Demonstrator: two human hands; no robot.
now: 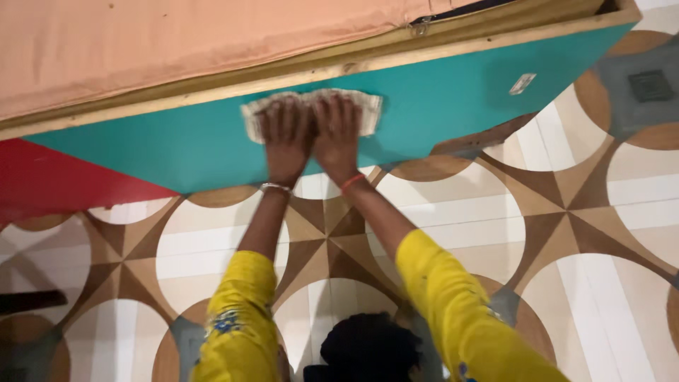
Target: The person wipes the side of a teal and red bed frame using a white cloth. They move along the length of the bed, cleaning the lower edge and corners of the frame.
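Both my hands press flat, side by side, on a pale checked cloth [371,112] held against the teal side panel [453,99] of a bed frame. My left hand [286,134] covers the cloth's left half and wears a silver bangle at the wrist. My right hand [338,134] covers the cloth's middle, with a red thread around the wrist. The cloth sticks out past both hands. My sleeves are yellow.
A wooden rail [212,88] tops the panel, under a peach-coloured mattress [141,42]. The panel turns red [56,180] at the left. A small white sticker [522,83] sits on the teal part. Patterned floor tiles [460,219] lie below, with a floor drain [651,85] at top right.
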